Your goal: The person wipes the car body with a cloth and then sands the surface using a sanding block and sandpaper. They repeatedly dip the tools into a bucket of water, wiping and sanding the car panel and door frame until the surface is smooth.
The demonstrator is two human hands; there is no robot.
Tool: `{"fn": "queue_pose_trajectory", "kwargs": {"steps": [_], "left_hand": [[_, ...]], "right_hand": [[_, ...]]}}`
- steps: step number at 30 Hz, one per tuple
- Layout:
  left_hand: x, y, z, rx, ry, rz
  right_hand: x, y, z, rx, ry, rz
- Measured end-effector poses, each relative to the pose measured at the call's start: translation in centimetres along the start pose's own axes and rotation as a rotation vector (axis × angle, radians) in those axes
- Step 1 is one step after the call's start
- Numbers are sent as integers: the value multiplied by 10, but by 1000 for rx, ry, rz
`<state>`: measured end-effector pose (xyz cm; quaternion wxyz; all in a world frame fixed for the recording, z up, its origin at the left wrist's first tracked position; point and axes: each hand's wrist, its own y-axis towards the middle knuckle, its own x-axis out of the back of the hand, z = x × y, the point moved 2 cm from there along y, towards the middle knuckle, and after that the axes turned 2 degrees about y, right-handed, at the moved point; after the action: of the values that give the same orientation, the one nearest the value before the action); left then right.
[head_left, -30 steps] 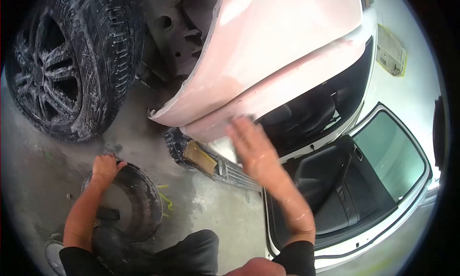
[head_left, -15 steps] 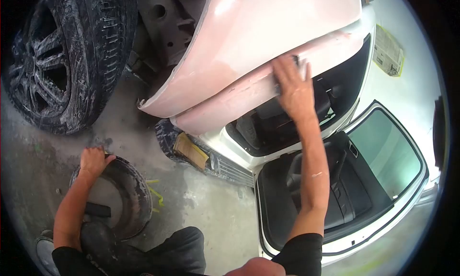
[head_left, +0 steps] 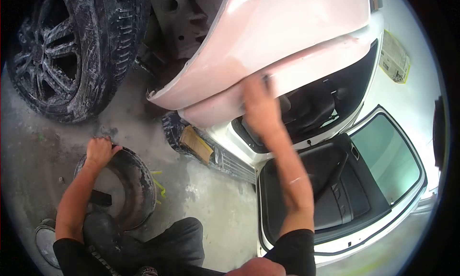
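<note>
My right hand point(head_left: 261, 106), blurred by motion, presses against the pink-primed strip point(head_left: 316, 60) along the edge of a white car's door opening. A small dark pad point(head_left: 266, 79) shows at its fingers, mostly hidden beneath them. Down on the left, the fingers of my left hand point(head_left: 99, 152) are wrapped over the rim of a round, dusty dark tub point(head_left: 147, 180) on the floor. Inside that tub a dark block-shaped piece point(head_left: 101, 198) is visible. A larger pink-primed car panel point(head_left: 268, 32) lies just above my right hand.
A dusty wheel point(head_left: 81, 60) stands at upper left, beside the exposed wheel area. An open car door point(head_left: 345, 180) with a window spreads at right. Tan masking paper point(head_left: 196, 144) covers part of the sill. Green-yellow tape point(head_left: 160, 187) lies by the tub, and a lidded can point(head_left: 47, 240) stands lower left.
My right hand has slid left and slightly down along the pink strip with the dark pad. My left hand stays on the tub's rim. The view has shifted a little.
</note>
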<state>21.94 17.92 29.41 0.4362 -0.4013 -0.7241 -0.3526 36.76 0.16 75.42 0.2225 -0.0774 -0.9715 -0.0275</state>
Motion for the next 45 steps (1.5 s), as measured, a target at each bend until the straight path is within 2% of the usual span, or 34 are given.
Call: {"fn": "queue_pose_trajectory", "kwargs": {"steps": [1, 2, 5, 6, 7, 9, 10, 11, 13, 15, 16, 17, 19, 20, 21, 23, 26, 27, 29, 31, 33, 34, 35, 37, 40, 41, 43, 44, 45], "left_hand": [[1, 3, 0, 9, 0, 15], [3, 4, 1, 9, 8, 4], [-2, 5, -1, -11, 18, -19], [-7, 4, -1, -10, 10, -29], [-10, 2, 0, -12, 5, -37], [-5, 1, 0, -10, -17, -18], [0, 3, -1, -8, -29, -18], [1, 5, -2, -6, -29, -19], [3, 2, 1, 4, -18, -10], [3, 3, 0, 18, -12, 11], [1, 1, -3, 17, -14, 34], [-3, -2, -4, 10, 3, 18], [0, 0, -3, -18, 53, -44], [1, 0, -3, -23, 48, -43], [0, -1, -3, -18, 38, -51], [2, 2, -2, -38, 35, -84], [-8, -5, -2, -25, 22, -112], [-6, -3, -3, -12, 22, -102], [-7, -5, -4, -19, 38, -84], [-3, -1, -2, -37, 67, -88], [1, -1, -2, -38, 68, -90], [3, -2, -1, -33, 66, -83], [2, 1, 2, -27, 68, -76], [-2, -1, -2, -24, 55, -34], [6, 2, -2, -9, -11, -22], [10, 2, -1, -13, -1, -35], [11, -1, -1, -25, 22, -60], [9, -1, -2, -28, 20, -70], [7, -2, -1, -29, 19, -75]], "right_hand": [[-20, -5, 21, 44, 11, -70], [-28, -7, 17, 54, -18, -39], [14, -3, -38, 101, -7, 11], [26, 0, -57, -12, -90, -16], [37, 4, -59, -49, -64, -86], [14, 0, -32, -33, 152, -16], [-7, -4, -1, 94, 94, 83], [-31, -11, 31, 214, 126, 41], [-29, -9, 34, 310, 177, 34], [-1, -1, -11, 120, 143, -5], [18, 0, -37, -10, 174, 44], [37, 4, -40, -3, 127, -61], [22, 2, -17, 66, 169, -2], [-12, -3, 2, 149, 231, -34], [-27, -2, 28, 277, 220, 30], [-34, -1, 41, 361, 255, 83], [19, 8, -22, 98, 194, 36], [31, 9, -32, 51, 141, -56], [22, 8, -12, 77, 209, 47], [-29, 3, 32, 240, 290, 22], [-40, 2, 49, 335, 228, -101], [-26, 4, 34, 327, 254, -8], [-18, 5, 11, 288, 181, -35], [34, 10, -29, 42, 218, -29], [10, 5, -5, 121, 170, 6], [-24, 2, 12, 188, 159, -30], [-18, 8, 31, 224, 111, -3], [-14, 6, 17, 243, 161, 11], [23, 18, 4, 180, 192, 352]]}}
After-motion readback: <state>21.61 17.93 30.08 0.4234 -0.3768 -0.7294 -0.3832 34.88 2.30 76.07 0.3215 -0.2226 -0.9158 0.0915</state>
